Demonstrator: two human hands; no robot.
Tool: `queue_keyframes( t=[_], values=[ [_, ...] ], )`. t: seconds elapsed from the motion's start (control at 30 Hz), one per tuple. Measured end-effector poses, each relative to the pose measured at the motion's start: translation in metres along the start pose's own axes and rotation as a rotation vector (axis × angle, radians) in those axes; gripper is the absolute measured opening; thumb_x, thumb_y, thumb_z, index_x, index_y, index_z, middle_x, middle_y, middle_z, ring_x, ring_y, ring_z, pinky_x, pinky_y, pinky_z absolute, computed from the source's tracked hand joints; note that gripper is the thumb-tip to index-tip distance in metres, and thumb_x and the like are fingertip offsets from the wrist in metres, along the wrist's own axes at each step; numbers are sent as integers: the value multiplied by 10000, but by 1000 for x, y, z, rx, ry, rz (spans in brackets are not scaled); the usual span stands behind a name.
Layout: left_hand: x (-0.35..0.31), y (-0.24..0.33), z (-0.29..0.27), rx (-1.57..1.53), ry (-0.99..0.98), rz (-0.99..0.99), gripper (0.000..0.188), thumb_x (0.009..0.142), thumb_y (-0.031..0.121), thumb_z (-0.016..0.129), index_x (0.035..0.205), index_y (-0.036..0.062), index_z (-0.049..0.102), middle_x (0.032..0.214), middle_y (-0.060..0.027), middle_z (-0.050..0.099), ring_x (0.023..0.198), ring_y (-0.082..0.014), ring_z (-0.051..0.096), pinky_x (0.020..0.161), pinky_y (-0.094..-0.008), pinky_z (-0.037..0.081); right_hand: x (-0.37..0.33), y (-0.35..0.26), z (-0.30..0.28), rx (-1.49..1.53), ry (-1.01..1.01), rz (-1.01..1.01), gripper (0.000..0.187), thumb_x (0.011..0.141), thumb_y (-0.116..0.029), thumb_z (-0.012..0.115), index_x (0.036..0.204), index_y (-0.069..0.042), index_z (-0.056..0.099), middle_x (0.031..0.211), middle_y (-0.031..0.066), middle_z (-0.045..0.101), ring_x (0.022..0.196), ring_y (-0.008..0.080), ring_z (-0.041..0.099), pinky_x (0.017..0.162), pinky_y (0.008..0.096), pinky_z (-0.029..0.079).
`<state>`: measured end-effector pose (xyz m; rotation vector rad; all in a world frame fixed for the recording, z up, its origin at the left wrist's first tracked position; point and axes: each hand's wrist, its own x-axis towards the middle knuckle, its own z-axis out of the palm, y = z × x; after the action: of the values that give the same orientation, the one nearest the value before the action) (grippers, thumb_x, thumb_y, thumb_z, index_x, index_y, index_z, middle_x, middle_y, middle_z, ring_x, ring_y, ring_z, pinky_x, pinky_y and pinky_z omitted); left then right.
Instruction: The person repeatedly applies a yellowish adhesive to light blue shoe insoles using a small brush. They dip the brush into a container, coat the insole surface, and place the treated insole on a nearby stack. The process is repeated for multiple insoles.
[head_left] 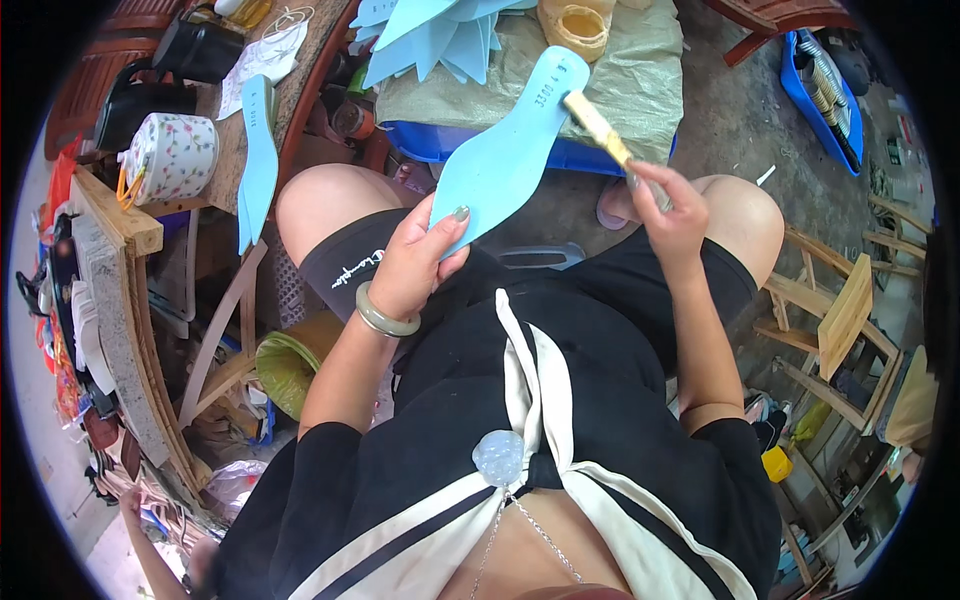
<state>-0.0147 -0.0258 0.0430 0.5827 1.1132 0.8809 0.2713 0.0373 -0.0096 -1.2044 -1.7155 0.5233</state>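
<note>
A light blue shoe insole [500, 165] is raised above my lap, its narrow end pointing away to the right. My left hand [415, 260] pinches its wide end, thumb on the upper face. In my right hand [672, 205] is a small brush [603, 130], gripped by the handle. The brush's pale yellowish head meets the insole's right edge close to the narrow end; I cannot tell how firmly it presses. Beyond the insole stands a tan, crusted pot [582, 28] with a round opening. A fanned pile of similar blue insoles [435, 45] lies to its left.
The pot and pile rest on a sack-covered surface [640, 90] over a blue tray. More insoles [258, 160] overhang the table edge at left, beside a flowered pot [175, 155]. A blue bin [820, 100] stands far right, wooden stools [845, 315] near right. Another person's arm [145, 550] shows lower left.
</note>
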Motion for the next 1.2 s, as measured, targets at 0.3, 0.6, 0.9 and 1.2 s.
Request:
queue_keyframes(
  t=[0.3, 0.6, 0.9, 1.2],
  values=[
    [20, 22, 19, -26, 79, 328, 266, 971, 197, 480, 1191, 48, 497, 743, 39, 480, 520, -31, 363, 448, -183, 290, -5, -48, 6, 413, -289, 129, 188, 784, 27, 632, 960, -8, 692, 855, 90, 700, 737, 136, 642, 694, 258, 496],
    [111, 121, 12, -203, 44, 367, 151, 969, 198, 452, 864, 94, 419, 630, 18, 408, 481, -59, 303, 425, -212, 244, -4, -26, 1, 979, -228, 564, 179, 851, -22, 629, 1013, 50, 651, 688, -22, 548, 509, 10, 338, 463, 184, 226],
    [164, 138, -17, -266, -32, 108, 178, 985, 264, 456, 945, 94, 421, 638, 12, 441, 469, -38, 323, 416, -176, 253, 5, -23, -4, 991, -168, 522, 185, 860, -4, 600, 1028, 62, 639, 654, -26, 529, 490, 18, 355, 460, 191, 250],
    [43, 84, -141, 1201, 940, 720, 504, 853, 330, 662, 1212, 10, 515, 1004, -128, 597, 865, -231, 579, 740, -343, 473, 31, 24, -23, 603, -100, 542, 198, 877, -59, 593, 1035, 46, 650, 777, 10, 623, 654, 62, 525, 598, 197, 403]
  ],
)
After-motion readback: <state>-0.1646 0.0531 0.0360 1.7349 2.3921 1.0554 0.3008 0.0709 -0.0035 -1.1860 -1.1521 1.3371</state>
